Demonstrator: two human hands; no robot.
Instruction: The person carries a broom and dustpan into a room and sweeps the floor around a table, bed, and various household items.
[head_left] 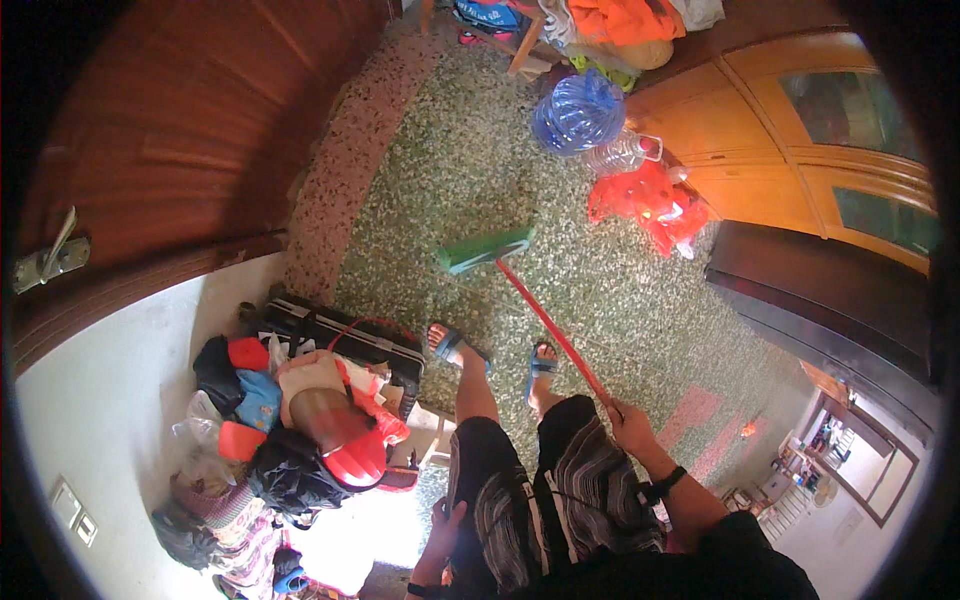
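Observation:
A broom (550,324) with a red handle and green bristles (488,250) reaches forward from me, its head down on the speckled floor. My right hand (629,428) is closed around the upper end of the handle, beside my right knee; a dark band circles that wrist. Against my left thigh hangs my left hand (443,527), with thumb and fingers apart and nothing seen in it. My feet, in blue sandals (541,370), stand just behind the broom head.
Bags, clothes and a black case (390,345) are piled along the left wall. A wooden door (190,130) stands ahead left. At the far right are a red plastic bag (650,203), a clear jug (617,153), a blue water bottle (578,115) and a wooden cabinet (700,120).

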